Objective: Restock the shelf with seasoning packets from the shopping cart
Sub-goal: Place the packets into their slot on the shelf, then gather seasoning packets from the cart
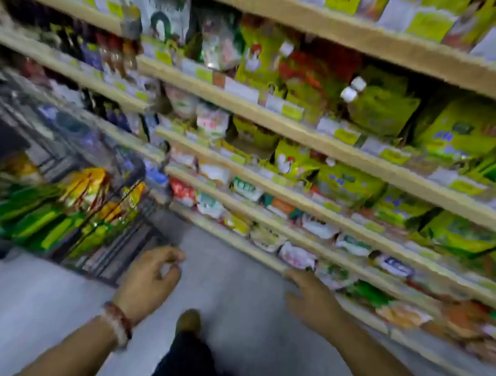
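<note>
The picture is blurred by motion. A wire shopping cart [121, 245] stands at the left, holding several green and yellow seasoning packets [45, 224]. My left hand [150, 279] hangs just right of the cart's corner, its fingers loosely curled and holding nothing. My right hand [310, 299] reaches toward the low shelf [236, 240], fingers spread and empty, their tips at the shelf's front edge beside the small packets [296, 256] lying there.
Tiered wooden shelves [320, 137] full of yellow-green bags and pouches rise across the right and top. Grey floor [35, 304] lies between cart and shelves. My leg and shoe [188, 322] show at the bottom centre.
</note>
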